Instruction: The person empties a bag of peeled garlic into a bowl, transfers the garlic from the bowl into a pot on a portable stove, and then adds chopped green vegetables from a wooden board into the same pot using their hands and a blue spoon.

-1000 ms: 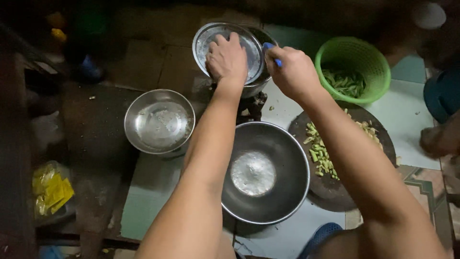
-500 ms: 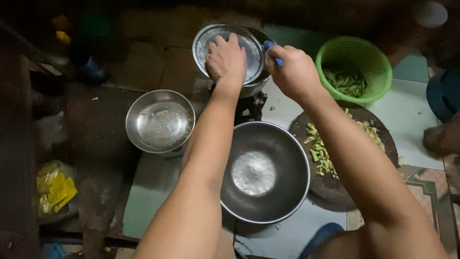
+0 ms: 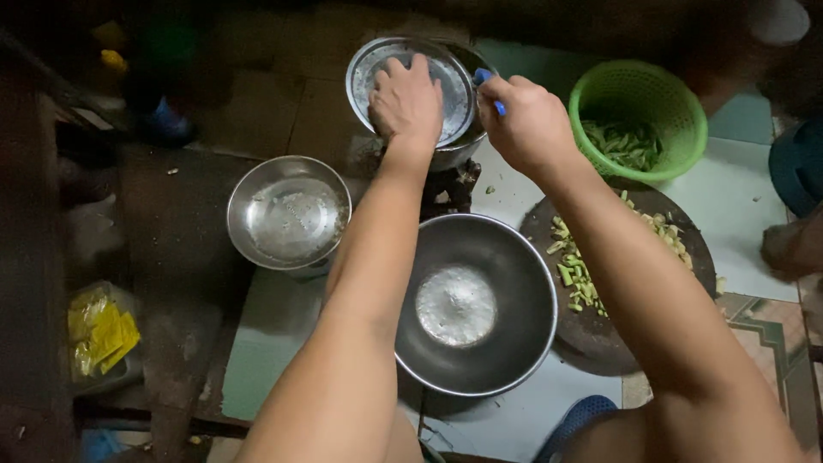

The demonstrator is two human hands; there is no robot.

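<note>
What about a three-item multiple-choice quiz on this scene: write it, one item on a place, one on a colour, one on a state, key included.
1. Where does the left hand rest?
A. on the metal lid of the pot
B. in the basket
C. on the chopping board

2. What colour is the basket of cut greens?
A. red
B. green
C. white

3. What state is the large dark bowl in?
A. full of greens
B. covered by a lid
C. holding no greens

Key: 1 A, the palm lies flat on the lid. 2 B, its mesh wall is bright green. 3 C, its bare bottom shows.
</note>
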